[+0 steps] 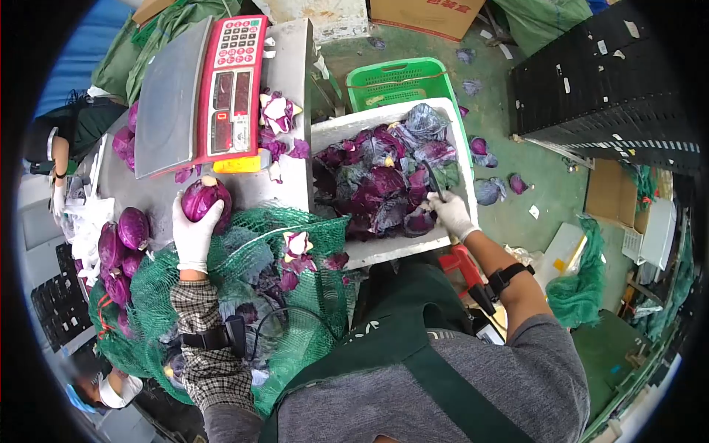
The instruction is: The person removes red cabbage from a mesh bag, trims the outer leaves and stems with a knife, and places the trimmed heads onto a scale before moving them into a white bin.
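My left hand [193,232], in a white glove, is wrapped round a red cabbage [206,198] at the front edge of the table, just below the scale. The cabbage's pale cut stem points up toward the scale. My right hand [452,215], gloved too, is closed on a knife [433,179] with a dark, curved blade; its handle is hidden in the fist. This hand is over the right side of a white foam box [467,166] filled with loose purple cabbage leaves [380,188]. Below my left hand, a green mesh sack [310,295] holds more cabbages.
A red and grey weighing scale [170,96] stands on the table [292,177]. Several red cabbages [134,229] lie at the left. Behind the box is a green basket [399,70]. Black crates [605,88] are stacked at the right. Another person's arm [60,159] shows far left.
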The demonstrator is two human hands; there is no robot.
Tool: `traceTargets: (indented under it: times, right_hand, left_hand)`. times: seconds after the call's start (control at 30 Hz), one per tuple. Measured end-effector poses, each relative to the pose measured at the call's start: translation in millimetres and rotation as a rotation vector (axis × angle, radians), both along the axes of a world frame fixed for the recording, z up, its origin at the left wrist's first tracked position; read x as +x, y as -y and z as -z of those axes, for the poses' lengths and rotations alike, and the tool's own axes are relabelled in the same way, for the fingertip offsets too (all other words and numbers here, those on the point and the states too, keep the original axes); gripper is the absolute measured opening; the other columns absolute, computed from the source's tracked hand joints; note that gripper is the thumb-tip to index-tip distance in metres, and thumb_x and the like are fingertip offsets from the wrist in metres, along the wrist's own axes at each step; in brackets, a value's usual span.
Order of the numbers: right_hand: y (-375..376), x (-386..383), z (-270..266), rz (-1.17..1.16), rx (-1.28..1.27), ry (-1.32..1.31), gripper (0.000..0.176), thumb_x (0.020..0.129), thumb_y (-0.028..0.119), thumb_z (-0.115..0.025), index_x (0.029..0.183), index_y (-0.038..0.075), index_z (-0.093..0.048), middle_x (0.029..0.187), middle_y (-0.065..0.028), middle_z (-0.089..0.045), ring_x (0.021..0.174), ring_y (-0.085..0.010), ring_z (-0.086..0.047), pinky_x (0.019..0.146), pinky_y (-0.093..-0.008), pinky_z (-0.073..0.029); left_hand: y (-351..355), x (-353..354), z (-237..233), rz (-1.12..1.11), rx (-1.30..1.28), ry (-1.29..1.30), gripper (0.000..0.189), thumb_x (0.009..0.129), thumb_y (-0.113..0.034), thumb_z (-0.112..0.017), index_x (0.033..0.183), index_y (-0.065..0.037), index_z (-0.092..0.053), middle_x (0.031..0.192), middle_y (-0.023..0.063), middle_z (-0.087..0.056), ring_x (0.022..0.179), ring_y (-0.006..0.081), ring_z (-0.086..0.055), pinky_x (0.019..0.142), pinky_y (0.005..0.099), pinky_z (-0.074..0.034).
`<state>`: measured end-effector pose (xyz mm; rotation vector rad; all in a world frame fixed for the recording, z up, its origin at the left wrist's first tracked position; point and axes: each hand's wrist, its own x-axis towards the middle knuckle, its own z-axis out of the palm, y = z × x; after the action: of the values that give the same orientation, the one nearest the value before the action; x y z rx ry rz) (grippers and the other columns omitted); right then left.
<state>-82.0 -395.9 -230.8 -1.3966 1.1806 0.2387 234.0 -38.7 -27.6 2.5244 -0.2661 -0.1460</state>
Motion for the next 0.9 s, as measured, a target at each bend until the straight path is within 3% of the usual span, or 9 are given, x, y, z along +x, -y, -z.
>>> traceTargets:
  times: [0.07,0.17,0.27,0.3,0.4,0.53,0.67,0.73,0.9]
  right_hand:
    - [8.5,8.9,0.3,-0.147,-0.129,-0.026,0.03,0.092,0.031,-0.056,0.094,0.002,-0.064,0.072,-0.0125,-0.065,0.054,-0.0171,-0.059,0.052,-0.0334,-0.046]
    - [15.4,23.6,18.9,-0.421,-0.375,-0.019,0.032,0.091,0.032,-0.056,0.093,0.001,-0.064,0.077,-0.0198,-0.064,0.071,-0.0352,-0.063,0.068,-0.0418,-0.049]
    - [19.8,42.6,15.0,-0.188,-0.345,0.04,0.031,0.091,0.031,-0.056,0.095,0.002,-0.065,0.078,-0.0209,-0.064,0.072,-0.0363,-0.064,0.067,-0.0423,-0.05]
    - [28.8,39.2,59.3,-0.198,-0.365,-0.01,0.026,0.091,0.024,-0.056,0.105,0.004,-0.065,0.073,-0.017,-0.064,0.059,-0.0265,-0.063,0.056,-0.0378,-0.049]
    - [36.7,44.6,70.8,-0.121,-0.192,-0.013,0.029,0.089,0.02,-0.059,0.116,0.011,-0.063,0.072,-0.0053,-0.062,0.048,-0.0121,-0.051,0.048,-0.0299,-0.043]
    - [29.7,62.4,71.4,-0.108,0.073,-0.058,0.038,0.089,0.015,-0.055,0.127,0.011,-0.057,0.07,-0.0042,-0.06,0.049,-0.0125,-0.05,0.046,-0.0317,-0.043]
    - [35.8,64.2,64.0,-0.126,0.074,-0.154,0.027,0.09,0.018,-0.057,0.112,0.003,-0.06,0.071,-0.0045,-0.061,0.046,-0.0119,-0.046,0.042,-0.03,-0.04]
    - [42.0,44.0,45.5,-0.062,0.101,0.015,0.021,0.089,0.02,-0.06,0.092,0.0,-0.065,0.067,-0.0038,-0.061,0.046,-0.0109,-0.047,0.042,-0.0282,-0.039]
    - [53.2,11.8,17.6,-0.069,-0.02,0.058,0.022,0.088,0.022,-0.062,0.095,0.002,-0.067,0.068,-0.0035,-0.062,0.05,-0.0091,-0.051,0.046,-0.0272,-0.041]
  left_hand:
    - [3.0,0.5,-0.3,0.076,0.196,0.161,0.091,0.068,-0.034,-0.084,0.136,0.005,-0.038,0.126,0.0223,-0.051,0.112,0.0261,-0.054,0.097,0.0343,-0.043]
    - [17.8,-12.8,-15.3,0.147,0.289,0.152,0.096,0.067,-0.033,-0.084,0.14,0.004,-0.033,0.133,0.0235,-0.044,0.121,0.0291,-0.048,0.103,0.0365,-0.038]
    - [16.5,-20.0,-10.3,0.242,0.291,0.21,0.102,0.064,-0.036,-0.084,0.141,0.004,-0.031,0.131,0.0254,-0.044,0.121,0.0363,-0.046,0.103,0.041,-0.038]
    - [14.3,-21.5,-9.9,0.265,0.264,0.218,0.101,0.065,-0.035,-0.084,0.141,0.003,-0.03,0.132,0.025,-0.043,0.122,0.0361,-0.045,0.104,0.0412,-0.036]
    - [12.4,-25.3,-7.2,0.276,0.212,0.201,0.099,0.067,-0.031,-0.084,0.143,0.002,-0.028,0.136,0.0231,-0.04,0.127,0.0341,-0.041,0.107,0.0411,-0.033]
    - [16.8,-28.3,-0.2,0.252,0.171,0.222,0.097,0.07,-0.027,-0.082,0.144,0.001,-0.027,0.141,0.0205,-0.038,0.128,0.0303,-0.04,0.108,0.0395,-0.031]
    - [16.5,-29.6,-1.9,0.22,0.169,0.198,0.095,0.071,-0.025,-0.082,0.144,0.001,-0.027,0.141,0.0201,-0.038,0.128,0.0292,-0.04,0.109,0.0385,-0.03]
    - [12.4,-29.5,-3.2,0.236,0.094,0.208,0.093,0.072,-0.024,-0.081,0.144,0.002,-0.028,0.14,0.0198,-0.038,0.128,0.0285,-0.04,0.109,0.038,-0.03]
    - [15.4,-34.7,-9.8,0.199,-0.036,0.229,0.086,0.075,-0.02,-0.079,0.143,0.001,-0.03,0.139,0.018,-0.039,0.127,0.0272,-0.04,0.108,0.0379,-0.031]
